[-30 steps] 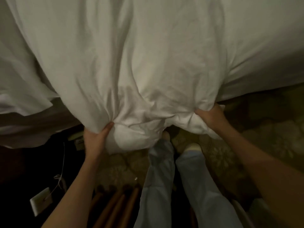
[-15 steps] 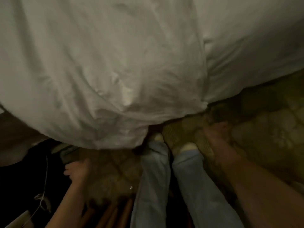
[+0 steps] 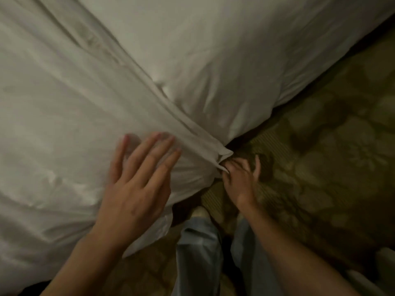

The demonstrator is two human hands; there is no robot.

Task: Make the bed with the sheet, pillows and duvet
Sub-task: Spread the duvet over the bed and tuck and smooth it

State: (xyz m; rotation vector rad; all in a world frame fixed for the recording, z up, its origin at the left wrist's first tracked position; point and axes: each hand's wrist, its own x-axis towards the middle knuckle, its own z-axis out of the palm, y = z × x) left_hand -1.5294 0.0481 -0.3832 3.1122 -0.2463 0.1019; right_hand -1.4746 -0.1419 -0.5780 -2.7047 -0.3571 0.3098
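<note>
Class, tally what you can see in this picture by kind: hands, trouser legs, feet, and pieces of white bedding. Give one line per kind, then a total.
Hands: 2, the left hand flat on the bedding and the right hand at its corner
Trouser legs: 2
Feet: 1 in view, a socked foot
White bedding: 1 mass; separate pieces cannot be told apart
Total: 6

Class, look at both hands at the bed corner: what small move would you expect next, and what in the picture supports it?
Probably the right hand tugs the white cover corner down and taut. Its fingertips already touch the bunched corner tip, folds run diagonally into that point, and the left hand lies flat on the fabric, steadying it.
</note>
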